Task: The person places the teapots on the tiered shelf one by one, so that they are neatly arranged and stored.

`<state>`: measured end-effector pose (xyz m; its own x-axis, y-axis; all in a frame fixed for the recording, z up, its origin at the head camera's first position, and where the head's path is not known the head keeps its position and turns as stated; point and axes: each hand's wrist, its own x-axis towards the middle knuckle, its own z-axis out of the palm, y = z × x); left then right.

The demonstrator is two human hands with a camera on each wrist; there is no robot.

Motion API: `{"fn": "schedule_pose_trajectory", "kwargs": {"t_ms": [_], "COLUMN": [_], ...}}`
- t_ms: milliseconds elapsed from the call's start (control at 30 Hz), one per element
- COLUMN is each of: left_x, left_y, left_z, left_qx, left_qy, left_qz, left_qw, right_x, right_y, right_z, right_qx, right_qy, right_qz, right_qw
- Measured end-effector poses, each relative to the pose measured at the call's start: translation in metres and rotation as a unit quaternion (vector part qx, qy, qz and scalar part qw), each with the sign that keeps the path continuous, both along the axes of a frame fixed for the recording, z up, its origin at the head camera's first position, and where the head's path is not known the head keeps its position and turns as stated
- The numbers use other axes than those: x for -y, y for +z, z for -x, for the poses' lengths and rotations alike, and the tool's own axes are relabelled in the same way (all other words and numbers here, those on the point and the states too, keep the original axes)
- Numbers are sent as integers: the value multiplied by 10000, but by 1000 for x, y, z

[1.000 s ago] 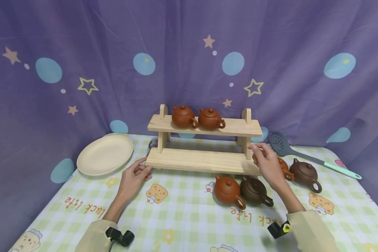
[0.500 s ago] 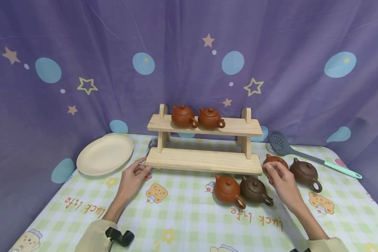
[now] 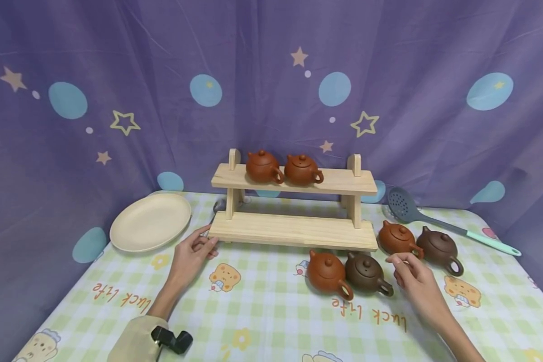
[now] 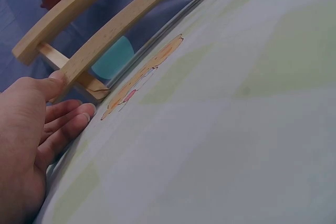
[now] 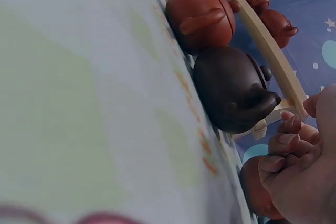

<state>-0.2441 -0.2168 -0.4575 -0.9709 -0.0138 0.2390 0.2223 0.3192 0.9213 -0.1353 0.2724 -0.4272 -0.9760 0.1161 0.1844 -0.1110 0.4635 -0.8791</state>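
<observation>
we see the left hand [image 3: 190, 259] pinching the lower left end of a two-tier wooden shelf [image 3: 289, 228] on the checked tablecloth [image 3: 280, 322]; the right hand [image 3: 420, 286], loosely curled, holds nothing. we judge the shelf stiff and light, best gripped at both ends, its reddish teapots [image 3: 260, 168] fragile.

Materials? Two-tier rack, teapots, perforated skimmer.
Rack: looks like wood, bare or clear-finished; pale with visible grain lines.
Teapots: probably unglazed clay; reddish or dark brown, smooth, low sheen. Molded plastic can't be ruled out.
Skimmer: dark grey head perhaps nylon or silicone, fairly matte; mint handle likely plastic, even in colour.
</observation>
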Motion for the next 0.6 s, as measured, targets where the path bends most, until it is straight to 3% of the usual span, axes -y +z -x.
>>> {"fn": "schedule_pose_trajectory", "kwargs": {"t_ms": [600], "left_x": [0], "left_y": [0], "left_z": [0], "left_qx": [-1], "left_qy": [-5], "left_qz": [36], "left_qw": [10000], "right_x": [-4], "right_y": [-13], "right_z": [-18], "right_qx": [560], "right_qy": [-184], "right_qz": [-184], "right_qw": [9981]}}
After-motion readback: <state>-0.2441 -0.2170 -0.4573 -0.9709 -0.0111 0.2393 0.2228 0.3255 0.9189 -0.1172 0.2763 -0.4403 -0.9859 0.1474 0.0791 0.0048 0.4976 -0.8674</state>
